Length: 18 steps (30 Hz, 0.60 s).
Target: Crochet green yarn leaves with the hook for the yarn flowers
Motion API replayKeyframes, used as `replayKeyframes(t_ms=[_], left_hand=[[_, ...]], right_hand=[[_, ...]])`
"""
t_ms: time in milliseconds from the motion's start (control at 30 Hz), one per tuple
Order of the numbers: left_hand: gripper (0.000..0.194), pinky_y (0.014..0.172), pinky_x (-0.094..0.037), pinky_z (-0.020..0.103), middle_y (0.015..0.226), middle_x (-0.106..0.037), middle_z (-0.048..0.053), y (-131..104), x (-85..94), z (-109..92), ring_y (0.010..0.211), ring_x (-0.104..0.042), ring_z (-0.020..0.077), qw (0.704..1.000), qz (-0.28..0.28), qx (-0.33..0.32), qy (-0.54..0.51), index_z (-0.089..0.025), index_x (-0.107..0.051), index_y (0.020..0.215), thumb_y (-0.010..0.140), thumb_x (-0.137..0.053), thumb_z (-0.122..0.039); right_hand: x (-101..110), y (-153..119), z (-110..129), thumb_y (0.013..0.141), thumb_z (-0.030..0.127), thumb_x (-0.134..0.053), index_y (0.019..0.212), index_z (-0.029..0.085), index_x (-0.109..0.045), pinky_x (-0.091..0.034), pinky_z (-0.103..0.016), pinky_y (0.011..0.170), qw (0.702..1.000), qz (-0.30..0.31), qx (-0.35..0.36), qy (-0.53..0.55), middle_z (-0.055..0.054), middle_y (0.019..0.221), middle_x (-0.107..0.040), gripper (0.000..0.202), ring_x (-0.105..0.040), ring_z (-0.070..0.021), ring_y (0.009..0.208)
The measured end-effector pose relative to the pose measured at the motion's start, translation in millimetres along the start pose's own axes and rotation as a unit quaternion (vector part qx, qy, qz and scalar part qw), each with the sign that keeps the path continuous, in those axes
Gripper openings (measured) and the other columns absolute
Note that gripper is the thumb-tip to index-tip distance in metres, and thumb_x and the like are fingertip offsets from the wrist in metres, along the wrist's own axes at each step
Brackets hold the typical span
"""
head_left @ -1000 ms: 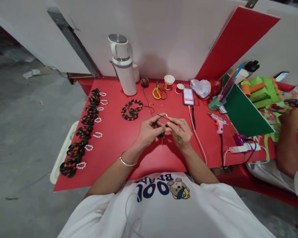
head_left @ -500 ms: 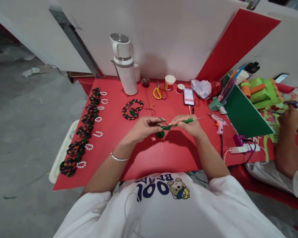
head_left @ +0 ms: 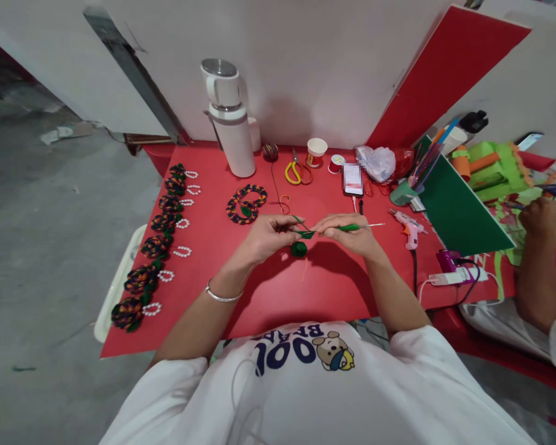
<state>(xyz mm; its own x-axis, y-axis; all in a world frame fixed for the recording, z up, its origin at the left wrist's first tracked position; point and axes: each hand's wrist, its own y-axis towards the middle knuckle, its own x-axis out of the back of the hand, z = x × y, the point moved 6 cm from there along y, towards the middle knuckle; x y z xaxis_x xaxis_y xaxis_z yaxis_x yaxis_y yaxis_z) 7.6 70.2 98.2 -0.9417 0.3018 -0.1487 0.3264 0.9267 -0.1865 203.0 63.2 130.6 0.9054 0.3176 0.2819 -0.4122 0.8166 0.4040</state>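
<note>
My left hand (head_left: 274,237) pinches a small piece of green crochet (head_left: 307,235), with a green yarn strand running up over its fingers. In my right hand (head_left: 347,233) is a crochet hook (head_left: 349,227) with a green grip; its thin metal end sticks out to the right, and its other tip points at the green piece. Both hands are closed and close together above the red table. Just below them lies a small ball of green yarn (head_left: 299,249), an orange thread end trailing under it.
A braided multicolour loop (head_left: 246,204), scissors (head_left: 296,173), a paper cup (head_left: 316,152) and a phone (head_left: 353,179) lie beyond my hands. Yarn flowers (head_left: 155,246) with bead loops line the left. A glue gun (head_left: 410,230) rests right, near a co-worker's hand (head_left: 544,217). A tall flask (head_left: 234,139) stands behind.
The crochet hook has shifted slightly right, away from the green piece. The green yarn ball now shows fully below my hands. The co-worker's hand has moved a little.
</note>
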Motion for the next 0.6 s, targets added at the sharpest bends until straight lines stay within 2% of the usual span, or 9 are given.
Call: replayKeyframes(t_ms=[100,167,267,333,400,433,500,600], left_hand=[[0.047,0.063,-0.052,0.024,0.079,-0.074,0.005,1.1,-1.7,1.1,0.065,-0.064,0.0118,0.999,-0.029,-0.007,-0.033,-0.01,-0.08,0.103,0.058,-0.088,-0.015],[0.048,0.062,-0.051,0.023,0.075,-0.072,0.003,1.2,-4.9,1.8,0.064,-0.063,0.0109,0.995,-0.049,-0.018,-0.083,-0.011,-0.08,0.103,0.056,-0.091,-0.016],[0.049,0.057,-0.049,0.02,0.072,-0.07,0.001,0.1,-13.9,7.9,0.061,-0.062,0.0096,0.982,-0.035,0.006,-0.185,-0.013,-0.08,0.1,0.053,-0.093,-0.017],[0.048,0.048,-0.041,0.017,0.071,-0.07,0.001,-1.3,-20.2,13.2,0.053,-0.058,0.0069,0.973,0.008,0.049,-0.226,-0.014,-0.081,0.099,0.053,-0.094,-0.018],[0.047,0.043,-0.035,0.016,0.072,-0.071,0.002,-2.9,-21.0,15.3,0.048,-0.054,0.0049,0.968,0.049,0.081,-0.231,-0.014,-0.081,0.099,0.053,-0.094,-0.017],[0.047,0.043,-0.036,0.016,0.072,-0.072,0.002,-3.2,-19.0,14.7,0.048,-0.055,0.0051,0.969,0.063,0.087,-0.224,-0.014,-0.082,0.099,0.053,-0.093,-0.016],[0.046,0.052,-0.045,0.018,0.074,-0.074,0.004,-2.7,-11.4,11.0,0.057,-0.063,0.009,0.972,0.073,0.082,-0.206,-0.013,-0.082,0.097,0.052,-0.092,-0.012],[0.039,0.055,-0.048,0.021,0.071,-0.073,0.005,-1.1,-2.1,5.2,0.06,-0.065,0.0117,0.981,0.081,0.074,-0.161,-0.011,-0.082,0.092,0.054,-0.091,-0.011]], right_hand=[[-11.1,-5.8,15.7,0.094,0.028,-0.072,0.103,0.025,-0.08,-0.061,-0.034,0.085,0.988,-0.004,0.1,-0.121,-0.007,0.101,-0.082,0.013,-0.076,-0.0181,0.093],[-23.0,-14.7,21.3,0.092,0.026,-0.075,0.11,0.027,-0.078,-0.06,-0.036,0.084,0.957,-0.033,0.165,-0.234,-0.008,0.107,-0.081,0.018,-0.074,-0.0188,0.095],[-37.7,-30.3,22.8,0.088,0.024,-0.079,0.117,0.03,-0.075,-0.06,-0.039,0.084,0.899,-0.143,0.23,-0.343,-0.009,0.112,-0.079,0.03,-0.073,-0.0212,0.1],[-41.8,-36.9,22.9,0.087,0.028,-0.08,0.119,0.031,-0.075,-0.059,-0.039,0.082,0.882,-0.203,0.259,-0.336,-0.009,0.108,-0.079,0.032,-0.073,-0.0213,0.098],[-40.1,-34.4,22.5,0.089,0.034,-0.077,0.117,0.032,-0.075,-0.06,-0.039,0.08,0.902,-0.202,0.26,-0.278,-0.007,0.105,-0.08,0.028,-0.073,-0.0205,0.094],[-37.6,-29.9,22.4,0.091,0.036,-0.075,0.116,0.032,-0.076,-0.06,-0.039,0.08,0.923,-0.176,0.246,-0.239,-0.007,0.105,-0.08,0.025,-0.073,-0.0201,0.093],[-31.1,-19.0,23.9,0.093,0.036,-0.073,0.111,0.031,-0.078,-0.06,-0.039,0.083,0.962,-0.098,0.199,-0.159,-0.006,0.106,-0.08,0.02,-0.074,-0.0197,0.093],[-16.2,-8.0,29.4,0.094,0.032,-0.072,0.103,0.028,-0.08,-0.061,-0.038,0.087,0.99,-0.02,0.115,-0.076,-0.006,0.101,-0.082,0.013,-0.077,-0.0199,0.094]])
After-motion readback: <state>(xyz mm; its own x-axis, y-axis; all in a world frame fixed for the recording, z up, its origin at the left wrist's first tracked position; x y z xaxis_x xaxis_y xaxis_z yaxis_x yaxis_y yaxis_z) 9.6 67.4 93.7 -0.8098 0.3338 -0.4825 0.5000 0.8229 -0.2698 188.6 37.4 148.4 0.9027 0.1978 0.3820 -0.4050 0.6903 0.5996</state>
